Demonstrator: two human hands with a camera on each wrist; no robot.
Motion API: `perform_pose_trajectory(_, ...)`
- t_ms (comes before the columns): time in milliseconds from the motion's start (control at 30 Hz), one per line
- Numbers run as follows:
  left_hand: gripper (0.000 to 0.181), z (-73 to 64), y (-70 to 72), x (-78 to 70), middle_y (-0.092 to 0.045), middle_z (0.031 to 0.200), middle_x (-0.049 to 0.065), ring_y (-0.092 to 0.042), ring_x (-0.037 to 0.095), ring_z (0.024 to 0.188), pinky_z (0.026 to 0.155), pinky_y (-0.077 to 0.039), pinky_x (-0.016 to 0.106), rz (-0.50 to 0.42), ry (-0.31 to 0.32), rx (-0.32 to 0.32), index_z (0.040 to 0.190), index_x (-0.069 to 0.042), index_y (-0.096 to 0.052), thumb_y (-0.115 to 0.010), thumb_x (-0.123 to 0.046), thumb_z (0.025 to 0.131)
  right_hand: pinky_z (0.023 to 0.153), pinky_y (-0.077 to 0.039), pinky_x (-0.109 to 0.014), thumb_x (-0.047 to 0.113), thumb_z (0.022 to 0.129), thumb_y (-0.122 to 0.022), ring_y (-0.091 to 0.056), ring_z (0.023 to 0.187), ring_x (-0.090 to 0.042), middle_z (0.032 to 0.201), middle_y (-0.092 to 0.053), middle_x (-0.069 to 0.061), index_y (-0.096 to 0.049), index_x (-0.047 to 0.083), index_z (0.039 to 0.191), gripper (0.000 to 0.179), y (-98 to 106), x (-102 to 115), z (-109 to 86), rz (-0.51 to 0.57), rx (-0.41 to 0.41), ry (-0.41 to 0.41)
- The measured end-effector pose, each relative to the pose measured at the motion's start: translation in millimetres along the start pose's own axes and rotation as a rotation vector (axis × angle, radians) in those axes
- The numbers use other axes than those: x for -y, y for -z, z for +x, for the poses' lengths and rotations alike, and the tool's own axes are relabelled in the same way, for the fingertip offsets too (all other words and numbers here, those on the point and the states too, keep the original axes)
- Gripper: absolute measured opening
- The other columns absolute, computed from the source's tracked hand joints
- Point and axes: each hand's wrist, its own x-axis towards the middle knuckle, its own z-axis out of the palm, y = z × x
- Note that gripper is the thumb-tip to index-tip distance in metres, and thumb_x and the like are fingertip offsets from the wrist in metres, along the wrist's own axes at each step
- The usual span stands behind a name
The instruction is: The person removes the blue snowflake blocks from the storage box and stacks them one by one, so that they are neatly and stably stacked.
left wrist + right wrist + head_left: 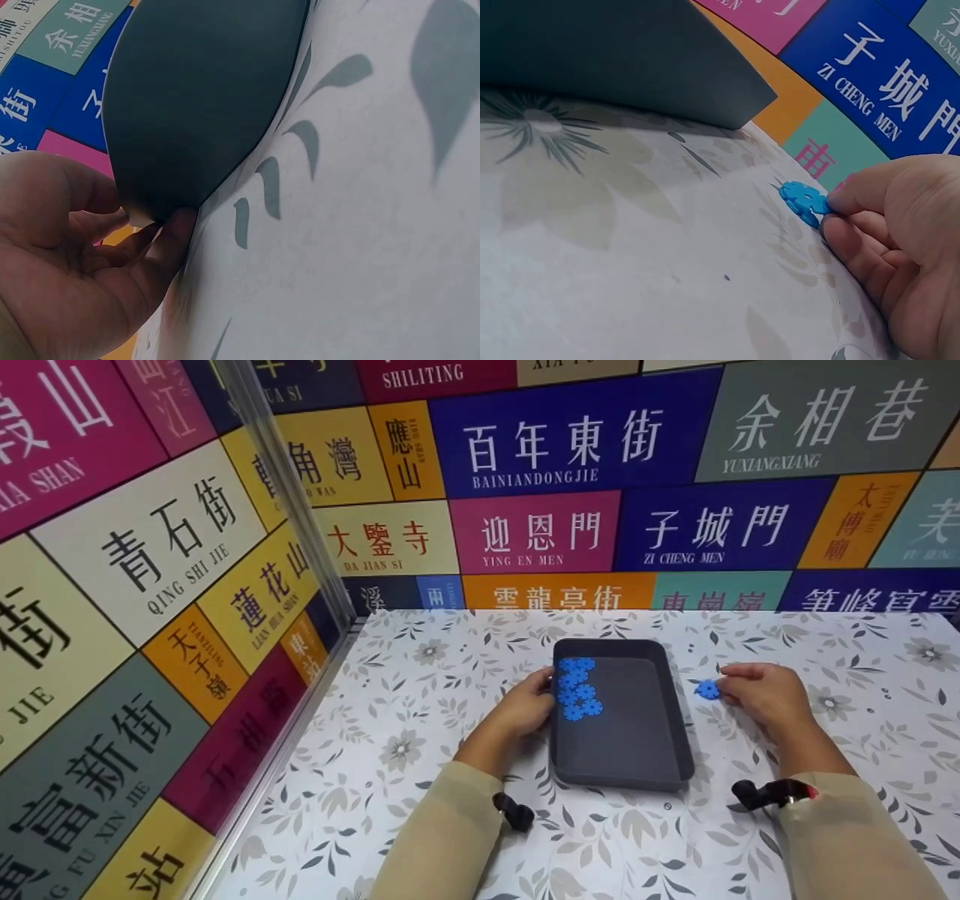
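Note:
A dark grey rectangular tray [630, 750] lies on the table in the head view. Several blue snowflake discs [576, 690] cluster along its upper left inside. My left hand [525, 705] grips the tray's left side, thumb at the rim; in the left wrist view the hand [97, 255] holds the tray's outer wall [202, 97] near its lower edge. To the right of the tray, my right hand [769, 694] pinches blue snowflake discs [707, 689] between thumb and fingers. Two of these discs [802, 201] overlap at the fingertips in the right wrist view, just above the table.
A white tablecloth [420, 825] with grey leaves and flowers covers the table. Behind it rises a wall [570, 442] of coloured panels with street names. A metal strip [300, 495] runs down the wall's left corner. Black wrist mounts [772, 793] sit on the sleeves.

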Motion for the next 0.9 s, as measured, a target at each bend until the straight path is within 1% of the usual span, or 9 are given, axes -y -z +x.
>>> perform_pose_trajectory(67,0.06,0.5,0.0,0.1,-0.056,0.161,0.015,-0.048,0.03,0.154,0.13,-0.034,0.045,0.016,-0.013,-0.002,0.163,-0.008,-0.045,-0.053,-0.013,0.103,0.074,-0.059,-0.016,0.03,0.099,-0.074,-0.07,0.078,0.005,0.08,-0.067,0.031,-0.065,0.0,0.143,0.054,-0.2,0.6,-0.7,-0.018,-0.01,-0.006)
perform_pose_trajectory(233,0.06,0.8,0.1,0.2,-0.054,0.163,0.014,-0.046,0.03,0.155,0.131,-0.033,0.045,0.03,-0.006,-0.01,0.163,-0.01,-0.046,-0.053,-0.014,0.103,0.074,-0.058,-0.017,0.031,0.099,-0.073,-0.069,0.079,0.004,0.082,-0.069,0.027,-0.067,0.003,0.14,0.05,-1.3,2.6,-1.6,-0.059,-0.031,-0.037)
perform_pose_trajectory(400,0.06,1.0,0.9,1.3,-0.055,0.162,0.014,-0.047,0.03,0.154,0.13,-0.034,0.045,0.028,0.0,-0.005,0.163,-0.011,-0.045,-0.052,-0.013,0.104,0.073,-0.057,-0.016,0.03,0.098,-0.073,-0.069,0.078,0.004,0.081,-0.07,0.025,-0.069,0.004,0.139,0.048,-3.3,4.5,-1.3,-0.079,-0.041,-0.043)
perform_pose_trajectory(600,0.06,1.3,1.0,2.6,-0.055,0.162,0.014,-0.047,0.03,0.154,0.131,-0.034,0.046,0.015,-0.004,-0.001,0.163,-0.011,-0.045,-0.052,-0.013,0.104,0.073,-0.059,-0.016,0.028,0.098,-0.074,-0.07,0.078,0.004,0.081,-0.069,0.026,-0.067,0.002,0.14,0.05,-3.3,4.3,-1.4,-0.043,-0.042,-0.04)
perform_pose_trajectory(733,0.061,0.8,0.8,2.3,-0.053,0.164,0.013,-0.045,0.031,0.155,0.131,-0.032,0.046,-0.007,0.005,0.002,0.164,-0.012,-0.044,-0.052,-0.013,0.104,0.075,-0.059,-0.017,0.027,0.098,-0.074,-0.07,0.08,0.003,0.083,-0.067,0.027,-0.067,0.002,0.14,0.049,-2.7,4.2,-1.2,-0.033,-0.039,-0.045)
perform_pose_trajectory(833,0.061,0.6,0.9,1.7,-0.052,0.165,0.013,-0.044,0.03,0.156,0.132,-0.031,0.046,-0.005,0.005,0.003,0.164,-0.012,-0.043,-0.05,-0.013,0.104,0.075,-0.059,-0.017,0.027,0.098,-0.073,-0.069,0.08,0.003,0.082,-0.066,0.028,-0.067,0.002,0.14,0.049,-2.7,5.0,-1.8,-0.027,-0.039,-0.046)
perform_pose_trajectory(900,0.06,0.3,0.7,1.7,-0.053,0.164,0.013,-0.048,0.029,0.153,0.13,-0.035,0.045,-0.008,0.008,0.008,0.164,-0.013,-0.043,-0.05,-0.013,0.104,0.075,-0.06,-0.018,0.026,0.098,-0.074,-0.069,0.08,0.003,0.082,-0.067,0.028,-0.066,0.002,0.141,0.05,-3.4,6.2,-2.9,0.015,-0.041,-0.043)
